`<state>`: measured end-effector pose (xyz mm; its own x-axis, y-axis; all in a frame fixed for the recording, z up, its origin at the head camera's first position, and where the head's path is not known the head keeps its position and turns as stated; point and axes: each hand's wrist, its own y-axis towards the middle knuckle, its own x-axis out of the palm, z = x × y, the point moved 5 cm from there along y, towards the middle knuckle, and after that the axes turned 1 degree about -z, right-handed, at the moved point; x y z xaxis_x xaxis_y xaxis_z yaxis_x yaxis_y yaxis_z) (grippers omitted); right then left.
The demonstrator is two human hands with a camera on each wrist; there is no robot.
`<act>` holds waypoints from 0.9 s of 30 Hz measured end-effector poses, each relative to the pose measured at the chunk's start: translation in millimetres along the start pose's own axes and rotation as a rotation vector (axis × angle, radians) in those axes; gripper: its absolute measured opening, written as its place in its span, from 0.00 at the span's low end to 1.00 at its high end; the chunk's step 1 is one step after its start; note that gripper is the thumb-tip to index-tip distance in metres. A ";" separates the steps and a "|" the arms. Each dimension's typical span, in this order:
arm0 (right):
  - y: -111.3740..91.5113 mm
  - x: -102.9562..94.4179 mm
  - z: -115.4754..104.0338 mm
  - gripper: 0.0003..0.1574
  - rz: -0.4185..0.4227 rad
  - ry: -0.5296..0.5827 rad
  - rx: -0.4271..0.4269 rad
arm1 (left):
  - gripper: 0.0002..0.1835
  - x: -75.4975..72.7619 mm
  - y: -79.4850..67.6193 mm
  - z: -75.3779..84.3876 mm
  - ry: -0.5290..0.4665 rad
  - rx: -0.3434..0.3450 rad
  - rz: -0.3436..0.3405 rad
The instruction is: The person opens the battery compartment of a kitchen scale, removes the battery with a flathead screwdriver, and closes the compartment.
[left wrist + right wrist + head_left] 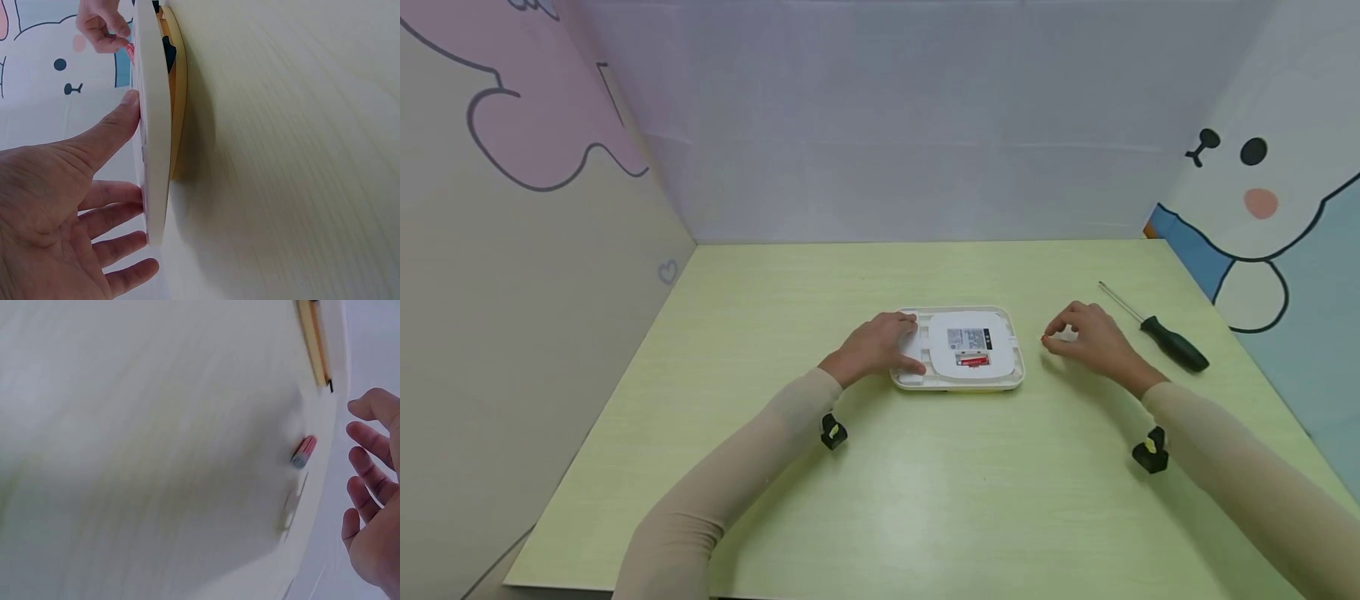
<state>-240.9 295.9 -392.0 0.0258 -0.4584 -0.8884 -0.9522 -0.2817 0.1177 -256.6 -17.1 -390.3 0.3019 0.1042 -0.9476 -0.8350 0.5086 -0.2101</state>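
A flat white device [973, 321] with rounded corners lies on the table, a label and an uncovered battery compartment facing up. A red battery [974, 361] shows in that compartment. My left hand [880, 346] rests on the device's left end, thumb and straight fingers touching its upper face; the left wrist view shows this hand [69, 200] from the side. To the right of the device my right hand [1093, 337] hovers over the table. In the right wrist view its relaxed fingers [375, 422] are apart from a blurred red-and-grey battery [304, 452] near the tabletop.
A screwdriver [1172, 343] with a dark green handle lies right of my right hand, its shaft pointing away. A small thin piece [292, 509] appears beside the battery. White panels [925, 125] stand along the table's back and sides.
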 end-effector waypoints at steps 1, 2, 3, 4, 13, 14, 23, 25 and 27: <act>2.7 1.0 -5.4 0.11 -0.010 0.017 -0.014 | 0.47 -0.2 0.0 -0.1 0.003 0.001 -0.001; 5.4 2.2 -11.2 0.10 -0.021 0.028 -0.029 | 0.46 -0.6 0.0 -0.1 0.004 0.002 -0.001; 7.9 3.7 -16.9 0.09 -0.034 0.036 -0.043 | 0.46 -0.9 0.0 -0.2 0.007 0.003 -0.002; 10.4 5.7 -22.3 0.09 -0.046 0.043 -0.057 | 0.46 -1.0 0.1 -0.3 0.008 0.003 -0.002; 20.2 24.9 -69.0 0.03 -0.160 0.051 -0.191 | 0.46 -0.5 2.1 -0.8 0.001 0.015 0.000; 20.3 26.3 -72.8 0.03 -0.165 0.042 -0.212 | 0.46 -0.5 2.1 -0.7 0.000 0.014 0.000; 19.4 37.7 -79.2 0.04 -0.195 -0.030 -0.250 | 0.47 -0.3 1.7 2.8 -0.021 0.020 0.000; 19.0 38.2 -79.0 0.04 -0.195 -0.028 -0.249 | 0.47 -0.4 1.7 3.3 -0.022 0.017 -0.001; 18.7 38.1 -79.2 0.04 -0.193 -0.021 -0.249 | 0.47 -0.8 1.6 3.9 -0.022 0.016 -0.002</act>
<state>-233.7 206.4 -388.5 0.1901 -0.3597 -0.9135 -0.8263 -0.5611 0.0490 -256.4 -13.1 -388.9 0.3136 0.1218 -0.9417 -0.8267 0.5228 -0.2076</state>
